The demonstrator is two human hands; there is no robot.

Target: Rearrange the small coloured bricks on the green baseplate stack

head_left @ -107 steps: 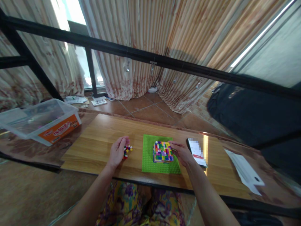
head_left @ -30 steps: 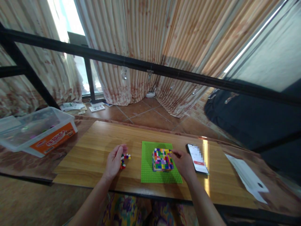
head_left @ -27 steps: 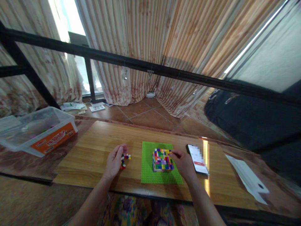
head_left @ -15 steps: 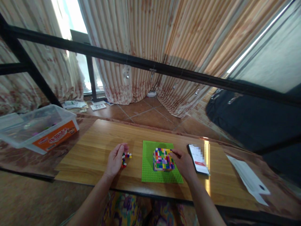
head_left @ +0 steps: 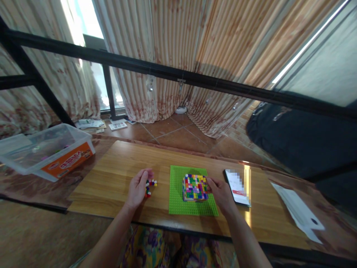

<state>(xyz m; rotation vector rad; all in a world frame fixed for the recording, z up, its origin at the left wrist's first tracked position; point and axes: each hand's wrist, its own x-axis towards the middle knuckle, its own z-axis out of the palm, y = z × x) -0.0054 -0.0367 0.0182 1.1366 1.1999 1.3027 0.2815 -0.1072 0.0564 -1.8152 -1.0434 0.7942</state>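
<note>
A block built of many small coloured toy bricks (head_left: 195, 188) sits on a green studded baseplate (head_left: 175, 208) on the wooden table. At the block's right edge is my right hand (head_left: 222, 194), its thumb and fingers pinched together against the upper right side. Whatever lies between those fingertips is too small or hidden to make out. To the left of the baseplate, my left hand (head_left: 137, 189) rests on its side, loosely cupped with the thumb on top. Several loose bricks (head_left: 152, 182) lie on the wood just beside its palm, partly hidden by it.
A phone (head_left: 237, 190) lies right of the baseplate, with white paper (head_left: 297, 210) farther right. On the left stands a clear plastic bin (head_left: 69, 145) with an orange label. A black metal bar (head_left: 167, 74) crosses above the table, before striped curtains (head_left: 173, 37).
My right hand has shifted slightly, its fingertips now lower and closer together at the block's right edge. The left hand keeps its place by the loose bricks. The camera view moved a little.
</note>
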